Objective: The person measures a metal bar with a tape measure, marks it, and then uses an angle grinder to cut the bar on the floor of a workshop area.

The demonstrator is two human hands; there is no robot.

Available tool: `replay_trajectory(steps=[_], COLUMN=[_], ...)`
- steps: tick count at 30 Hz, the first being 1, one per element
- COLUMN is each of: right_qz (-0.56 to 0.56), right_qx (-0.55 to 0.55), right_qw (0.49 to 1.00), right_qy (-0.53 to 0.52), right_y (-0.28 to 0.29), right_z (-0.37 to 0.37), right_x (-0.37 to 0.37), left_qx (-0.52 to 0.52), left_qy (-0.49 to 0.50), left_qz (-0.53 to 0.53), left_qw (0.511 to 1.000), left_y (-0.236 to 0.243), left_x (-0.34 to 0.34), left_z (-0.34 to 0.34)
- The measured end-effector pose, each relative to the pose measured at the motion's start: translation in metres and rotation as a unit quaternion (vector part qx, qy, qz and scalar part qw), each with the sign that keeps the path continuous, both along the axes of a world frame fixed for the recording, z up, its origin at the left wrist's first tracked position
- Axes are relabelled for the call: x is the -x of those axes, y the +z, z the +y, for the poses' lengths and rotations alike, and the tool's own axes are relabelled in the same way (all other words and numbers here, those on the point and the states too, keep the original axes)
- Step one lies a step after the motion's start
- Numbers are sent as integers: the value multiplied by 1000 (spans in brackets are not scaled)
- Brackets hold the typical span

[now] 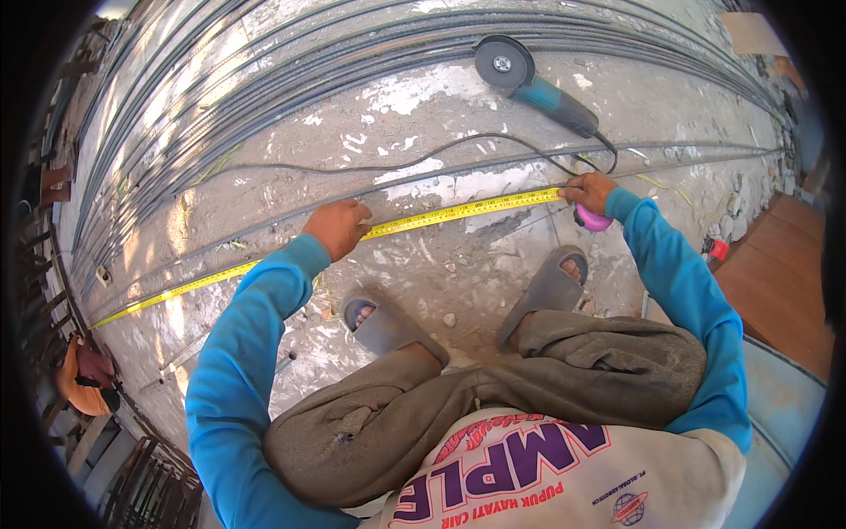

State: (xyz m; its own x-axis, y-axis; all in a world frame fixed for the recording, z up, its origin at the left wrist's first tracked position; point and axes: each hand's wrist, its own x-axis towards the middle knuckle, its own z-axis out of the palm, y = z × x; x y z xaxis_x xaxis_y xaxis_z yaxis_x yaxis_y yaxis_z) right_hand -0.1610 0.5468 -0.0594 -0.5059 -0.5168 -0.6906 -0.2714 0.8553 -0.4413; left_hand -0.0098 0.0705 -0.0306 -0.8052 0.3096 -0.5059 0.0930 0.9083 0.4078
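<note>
A yellow tape measure blade (467, 210) stretches across the rough floor from the far left to my right side. My right hand (589, 191) is closed on its right end, with the pink-purple case (595, 224) just below the fingers. Partway along the blade, my left hand (337, 228) has its fingers curled together at the tape's edge; the hand covers part of the blade. Just beyond the tape, a thin metal rod (397, 182) runs roughly alongside it.
An angle grinder (555, 103) with a dark disc lies beyond my right hand, its black cord (352, 168) trailing left. Long bundled metal rods (291, 75) curve across the far side. A brown board (780, 282) is at right. My sandalled feet stand close below the tape.
</note>
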Motion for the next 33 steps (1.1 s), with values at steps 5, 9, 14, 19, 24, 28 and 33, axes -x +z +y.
replay_trajectory(steps=[5, 9, 14, 19, 24, 28, 33], right_qz=[13, 0, -8, -9, -6, -15, -16], right_qx=[-27, -40, -54, -14, -43, -34, -43], right_qw=[999, 999, 999, 1000, 999, 999, 997], right_qy=[10, 4, -4, 22, 19, 33, 59], right_y=[-4, -2, 6, 7, 5, 2, -6], right_z=[1, -3, -6, -8, -9, 1, 5], right_x=[0, 4, 3, 6, 5, -3, -11], left_qx=[-31, -69, -46, -25, -12, -191, -307], left_qy=[13, 104, -54, -146, -158, 68, 170], left_qz=[7, 77, 139, 162, 162, 61, -45], left_qw=[999, 989, 988, 976, 974, 977, 935], left_y=[-38, -63, -66, -69, -66, -62, -54], left_x=[26, 30, 36, 36, 40, 42, 35], left_z=[20, 49, 57, 59, 61, 74, 95])
